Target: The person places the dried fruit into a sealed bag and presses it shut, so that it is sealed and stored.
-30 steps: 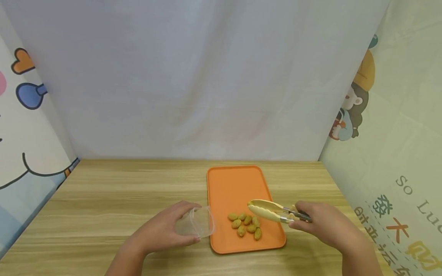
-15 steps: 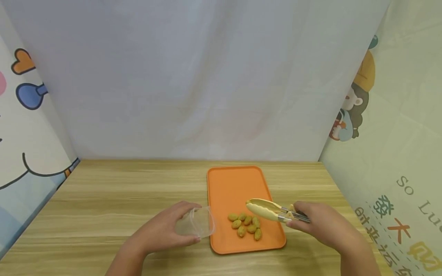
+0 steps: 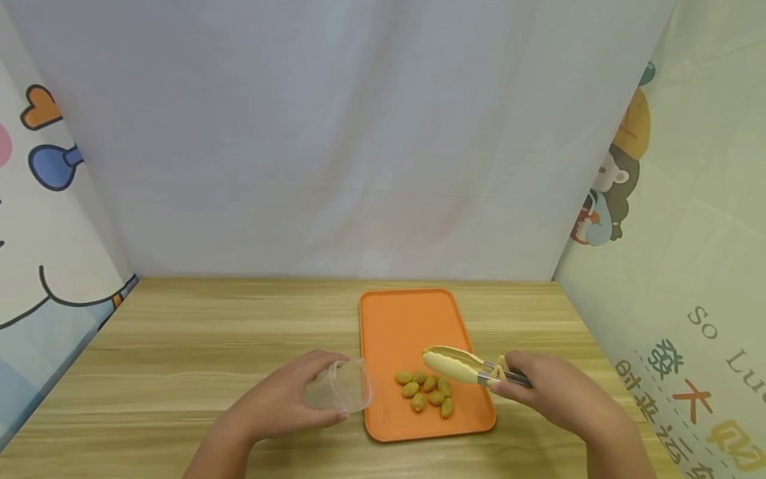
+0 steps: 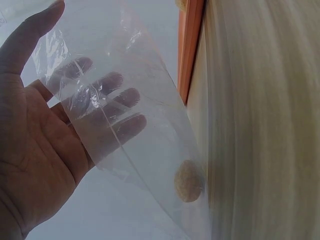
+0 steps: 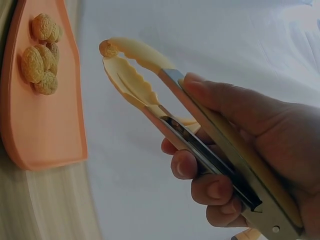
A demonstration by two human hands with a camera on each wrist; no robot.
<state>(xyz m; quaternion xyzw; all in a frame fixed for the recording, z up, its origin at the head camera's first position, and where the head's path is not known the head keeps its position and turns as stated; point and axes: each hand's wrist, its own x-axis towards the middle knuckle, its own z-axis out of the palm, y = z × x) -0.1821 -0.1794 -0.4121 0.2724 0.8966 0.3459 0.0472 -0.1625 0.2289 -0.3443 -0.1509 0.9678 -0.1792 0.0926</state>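
My left hand holds a clear plastic cup-like container at the tray's left, thumb and fingers on either side. Through its wall in the left wrist view, one wrinkled brown piece shows low inside. My right hand grips metal tongs with cream-yellow scalloped heads. Pinched at their tips is one wrinkled yellow-brown piece, like a dried fruit; the head view barely shows it. The tongs hang above the orange tray, where several similar oval pieces lie clustered toward the near end.
The tray stands on a wood-grain table. A pale cloth hangs behind the table, and printed cloths flank both sides. To the left of the container is bare tabletop.
My right hand and the tongs have shifted slightly left over the tray, toward the container. The left hand, the container and the pieces on the tray look unmoved.
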